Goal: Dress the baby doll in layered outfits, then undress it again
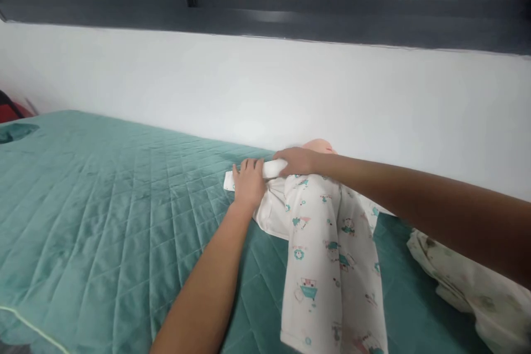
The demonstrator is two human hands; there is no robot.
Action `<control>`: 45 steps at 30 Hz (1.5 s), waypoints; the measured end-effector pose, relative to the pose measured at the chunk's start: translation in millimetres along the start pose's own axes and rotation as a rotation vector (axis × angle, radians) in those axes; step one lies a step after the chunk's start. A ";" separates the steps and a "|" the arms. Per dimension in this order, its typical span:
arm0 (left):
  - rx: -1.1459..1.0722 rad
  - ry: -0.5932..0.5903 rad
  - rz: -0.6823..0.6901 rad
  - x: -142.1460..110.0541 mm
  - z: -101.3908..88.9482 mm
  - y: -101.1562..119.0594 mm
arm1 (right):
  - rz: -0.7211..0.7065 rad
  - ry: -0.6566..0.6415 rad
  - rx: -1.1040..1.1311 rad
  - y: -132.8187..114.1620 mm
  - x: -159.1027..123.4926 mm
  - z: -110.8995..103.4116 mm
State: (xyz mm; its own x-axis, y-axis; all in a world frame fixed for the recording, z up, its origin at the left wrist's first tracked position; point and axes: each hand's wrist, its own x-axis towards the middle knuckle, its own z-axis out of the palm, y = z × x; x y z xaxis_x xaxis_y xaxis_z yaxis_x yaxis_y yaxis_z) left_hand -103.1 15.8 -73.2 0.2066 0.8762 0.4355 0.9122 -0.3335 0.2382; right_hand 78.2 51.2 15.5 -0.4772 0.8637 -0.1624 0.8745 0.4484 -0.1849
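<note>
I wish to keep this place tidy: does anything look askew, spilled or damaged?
Only mildly: at right, a cream patterned cloth lies bunched in loose folds, unlike the flatter white printed cloth on the green quilted cover. I see no spill or damage.

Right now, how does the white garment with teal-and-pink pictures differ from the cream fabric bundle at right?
The white garment is laid out long; the cream bundle is crumpled. The garment's pictures look distinct, the bundle's markings blurred. Both lie on the quilted green cover.

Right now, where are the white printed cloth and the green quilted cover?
White printed cloth (319, 243): head view, on its patterned section facing the camera.
Green quilted cover (124, 193): head view, stitched surface at left.
</note>
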 end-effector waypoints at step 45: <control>0.332 -0.535 0.408 65.4 10.7 247.8 | 0.566 0.992 0.490 127.7 -152.1 105.0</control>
State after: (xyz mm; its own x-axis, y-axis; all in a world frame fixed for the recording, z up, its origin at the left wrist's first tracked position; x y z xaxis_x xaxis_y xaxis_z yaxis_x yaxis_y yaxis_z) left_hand 140.2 -5.8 5.0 0.6182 0.7830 -0.0682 0.7674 -0.6201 -0.1632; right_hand 253.3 -47.1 -85.2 0.4147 0.8040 0.4262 0.7097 0.0073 -0.7045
